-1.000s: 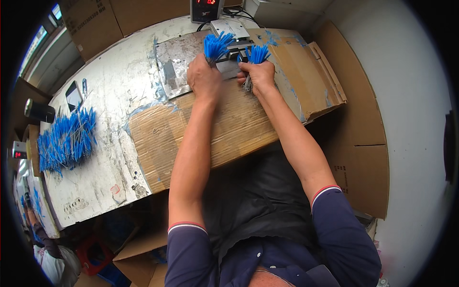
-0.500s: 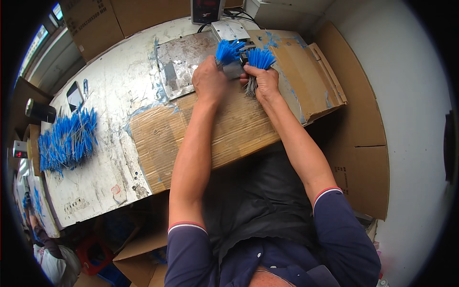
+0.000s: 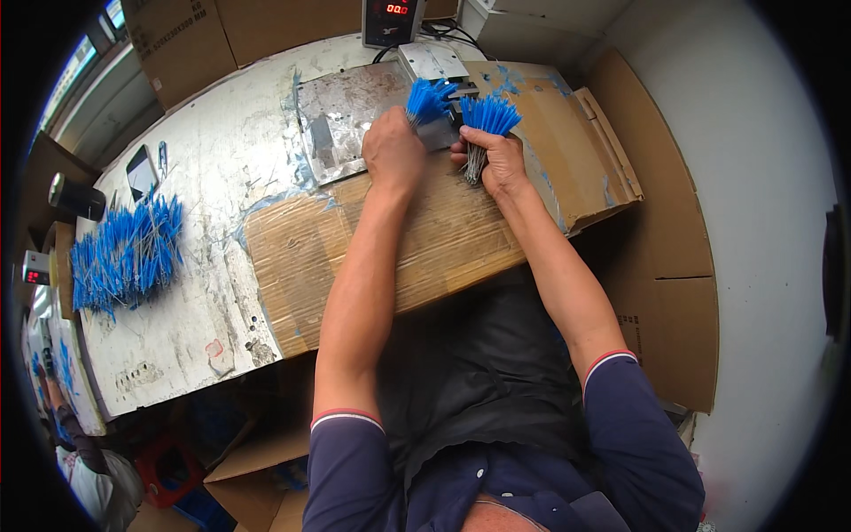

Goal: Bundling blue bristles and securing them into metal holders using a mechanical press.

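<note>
My left hand [image 3: 393,149] is closed around a bunch of thin, blue-topped sticks with grey metal stems [image 3: 429,101]. A second bunch of the same sticks [image 3: 490,115] is gripped in my right hand [image 3: 498,160], with its blue ends upward and grey stems hanging below the fingers. Both hands are close together at the edge of a worn metal plate [image 3: 341,115], beside a small metal device [image 3: 432,60]. The left fingers are partly hidden behind the hand, and motion blurs its edge.
A large pile of the same blue sticks [image 3: 128,253] lies on the white table's left side. Near it are a phone [image 3: 141,173], a black cylinder [image 3: 78,197] and a small blue tool [image 3: 162,158]. Flattened cardboard [image 3: 372,248] lies before me. A red-digit display box [image 3: 388,22] stands behind.
The view has shifted slightly. Both hands keep their bunches in nearly the same place, and the red digits on the display box show more clearly now.
</note>
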`<state>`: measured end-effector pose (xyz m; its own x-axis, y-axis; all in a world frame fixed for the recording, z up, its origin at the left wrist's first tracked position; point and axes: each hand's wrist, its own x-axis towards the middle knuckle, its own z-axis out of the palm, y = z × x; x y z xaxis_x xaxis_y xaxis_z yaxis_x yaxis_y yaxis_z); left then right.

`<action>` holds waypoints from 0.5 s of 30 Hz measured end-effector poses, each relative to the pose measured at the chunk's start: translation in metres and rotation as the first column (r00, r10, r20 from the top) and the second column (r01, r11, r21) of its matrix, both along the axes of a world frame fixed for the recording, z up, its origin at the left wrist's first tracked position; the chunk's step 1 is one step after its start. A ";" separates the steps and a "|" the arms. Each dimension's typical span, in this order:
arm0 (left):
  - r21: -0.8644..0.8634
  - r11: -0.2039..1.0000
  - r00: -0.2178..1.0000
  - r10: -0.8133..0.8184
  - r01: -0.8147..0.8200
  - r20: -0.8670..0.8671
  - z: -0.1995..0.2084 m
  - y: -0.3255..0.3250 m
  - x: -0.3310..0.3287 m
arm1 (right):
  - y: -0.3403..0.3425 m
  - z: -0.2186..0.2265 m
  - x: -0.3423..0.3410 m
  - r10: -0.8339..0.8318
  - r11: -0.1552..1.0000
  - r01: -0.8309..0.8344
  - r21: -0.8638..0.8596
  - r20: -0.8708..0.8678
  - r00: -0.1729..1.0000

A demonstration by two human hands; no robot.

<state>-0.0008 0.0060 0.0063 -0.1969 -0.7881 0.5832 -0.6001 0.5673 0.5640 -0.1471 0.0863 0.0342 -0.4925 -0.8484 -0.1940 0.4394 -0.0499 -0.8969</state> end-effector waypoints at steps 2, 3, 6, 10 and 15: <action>0.111 0.992 0.990 0.070 -0.057 -0.119 0.002 0.000 0.000 | -0.001 0.000 -0.001 0.015 0.999 -0.013 0.038 -0.055 0.998; 0.111 0.992 0.990 0.071 -0.058 -0.120 0.002 0.000 0.000 | -0.002 0.001 0.000 0.016 0.999 -0.014 0.038 -0.056 0.998; 0.146 0.986 0.978 0.102 -0.076 -0.184 0.003 0.000 0.002 | -0.005 0.004 0.001 0.028 0.996 -0.019 0.089 -0.101 0.994; 0.164 0.985 0.967 0.090 -0.051 -0.237 0.003 -0.001 0.001 | -0.005 0.004 0.001 0.041 0.996 -0.033 0.083 -0.099 0.994; 0.161 0.985 0.925 0.006 0.059 -0.379 0.004 0.000 -0.001 | 0.001 0.013 0.009 0.221 0.971 -0.209 0.118 -0.107 0.969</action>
